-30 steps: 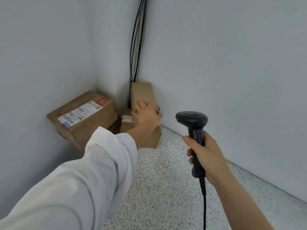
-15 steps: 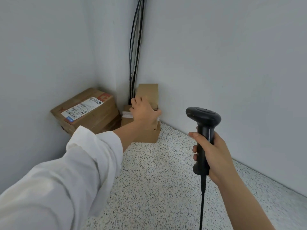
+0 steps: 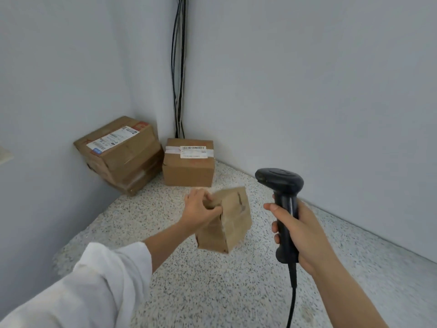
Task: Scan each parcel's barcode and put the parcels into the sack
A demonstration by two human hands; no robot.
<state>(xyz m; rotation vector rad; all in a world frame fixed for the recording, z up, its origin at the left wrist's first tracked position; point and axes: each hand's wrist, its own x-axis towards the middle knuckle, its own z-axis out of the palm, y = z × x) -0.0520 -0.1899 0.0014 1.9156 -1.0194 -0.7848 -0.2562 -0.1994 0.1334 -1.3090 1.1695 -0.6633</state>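
Head view: the left hand (image 3: pixel 201 210) pinches the upper left corner of a small brown parcel (image 3: pixel 228 226), fingers and thumb closed on the cardboard, so the parcel hangs clear of the floor (image 3: pixel 212 292), just left of the scanner (image 3: pixel 283 185). The right hand (image 3: pixel 301 233) is wrapped round the scanner grip, with the scanner head upright and pointing left. This pairing probably serves to bring a barcode before the scan window. No label shows on the parcel faces turned to the camera, so the parcel likely needs turning before a read. In the far corner two more parcels rest on the floor: a labelled box (image 3: pixel 189 166) with its barcode facing up, and a larger box (image 3: pixel 118 157) to its left, tilted against the left wall. Black cables (image 3: pixel 178 67) run down the corner behind them. The scanner cord (image 3: pixel 292 304) hangs beside the right forearm and could snag. The sack is not in view.
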